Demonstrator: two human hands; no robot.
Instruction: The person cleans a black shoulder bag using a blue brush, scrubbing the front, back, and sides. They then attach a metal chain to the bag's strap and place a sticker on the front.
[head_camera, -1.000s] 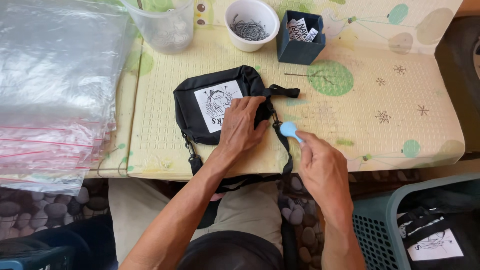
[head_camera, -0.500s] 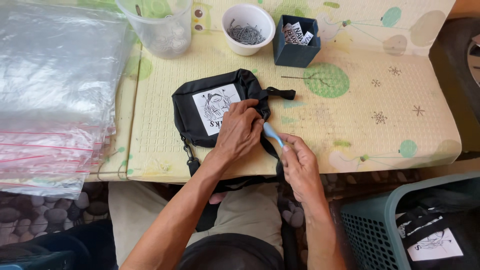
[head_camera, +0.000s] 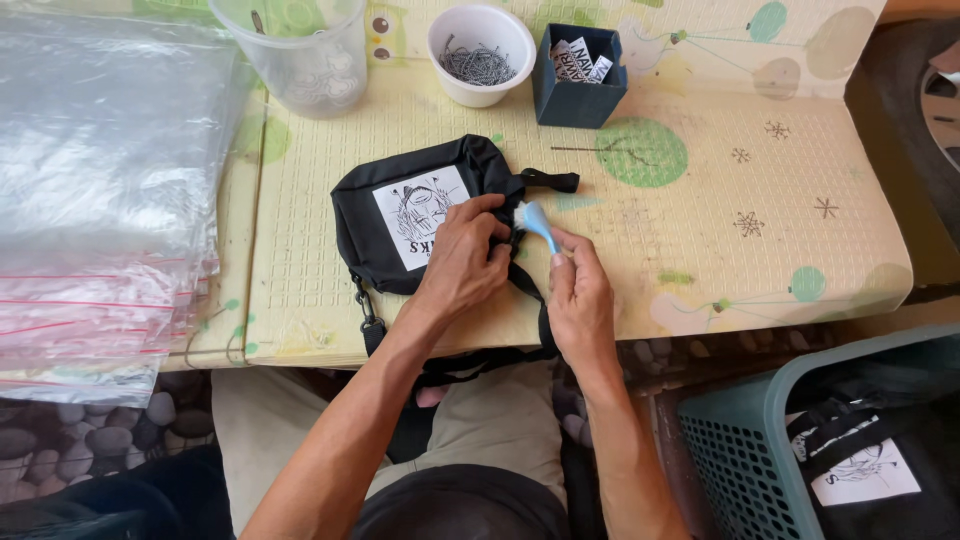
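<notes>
Black fabric pouch (head_camera: 420, 215), centre frame, pinned by left hand (head_camera: 465, 262); right hand (head_camera: 580, 300) fingers pinching a light-blue tool (head_camera: 537, 222) at its edge, liable to slip and snag.

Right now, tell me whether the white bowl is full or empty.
Partly filled: the white bowl stands upright on the mat with a heap of small grey metal pieces covering its bottom.
</notes>
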